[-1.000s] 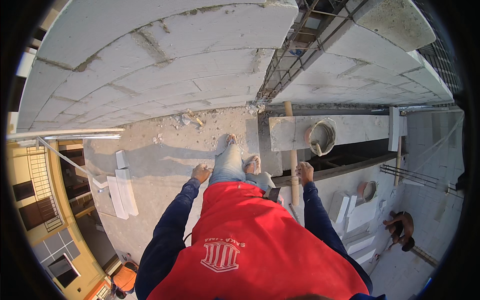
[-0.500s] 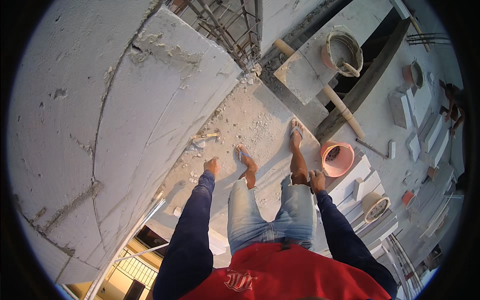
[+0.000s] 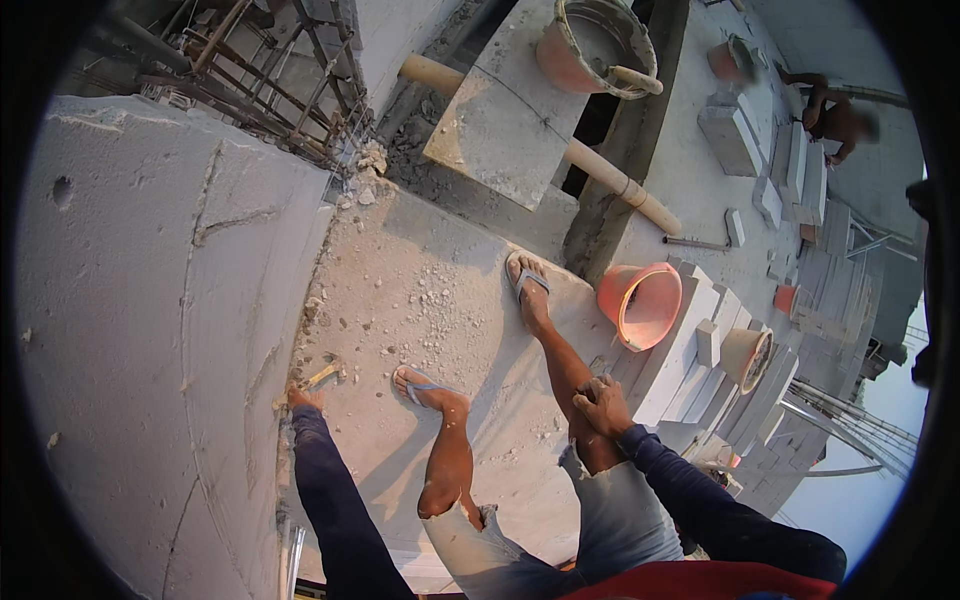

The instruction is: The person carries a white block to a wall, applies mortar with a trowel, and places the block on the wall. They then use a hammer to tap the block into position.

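Note:
Down by the foot of the block wall, my left hand (image 3: 305, 397) is closed at the handle end of a small hammer (image 3: 322, 376). The yellow handle points away from my fingers, and the head rests among rubble on the concrete floor (image 3: 400, 240). My fingers are small and partly hidden there. My right hand (image 3: 602, 407) leans on my bent right leg just below the knee, its fingers curled in, with nothing visible in it. My sandalled feet stand apart on the floor.
A tall light block wall (image 3: 130, 300) rises at my left, with rusty rebar (image 3: 285, 85) beyond. A mortar bucket (image 3: 570, 62) stands on a slab over a gap. At right are a pink bucket (image 3: 660, 310), stacked blocks (image 3: 685, 345) and another bucket (image 3: 748, 358). A person (image 3: 840, 120) crouches far right.
I have bent lower, and the view has turned. My left hand has moved down to the hammer's handle. My right hand has shifted from beside my knee onto my leg.

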A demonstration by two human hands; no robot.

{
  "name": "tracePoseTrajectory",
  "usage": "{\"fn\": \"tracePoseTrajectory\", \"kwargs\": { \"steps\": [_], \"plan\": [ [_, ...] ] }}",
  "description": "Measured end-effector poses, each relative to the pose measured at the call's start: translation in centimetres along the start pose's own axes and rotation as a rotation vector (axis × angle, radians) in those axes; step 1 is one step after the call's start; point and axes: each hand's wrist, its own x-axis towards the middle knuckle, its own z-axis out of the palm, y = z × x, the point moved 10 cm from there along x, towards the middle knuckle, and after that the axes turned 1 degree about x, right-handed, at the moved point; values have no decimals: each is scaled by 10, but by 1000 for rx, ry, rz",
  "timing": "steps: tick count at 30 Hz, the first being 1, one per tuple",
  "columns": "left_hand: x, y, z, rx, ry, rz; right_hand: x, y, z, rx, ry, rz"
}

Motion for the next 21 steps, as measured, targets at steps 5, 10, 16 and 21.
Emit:
{"fn": "tracePoseTrajectory", "kwargs": {
  "steps": [5,10,16,21],
  "plan": [
    [3,4,10,198,-79,-20,11,1,7,-29,-109,-24],
    [29,19,29,435,-178,23,21,13,10,-143,-157,-58],
    [-8,28,66,877,-493,108,15,25,14,-97,-118,-24],
    [-109,90,29,716,-420,-112,4,16,-5,-215,-141,27]
  ]
}}
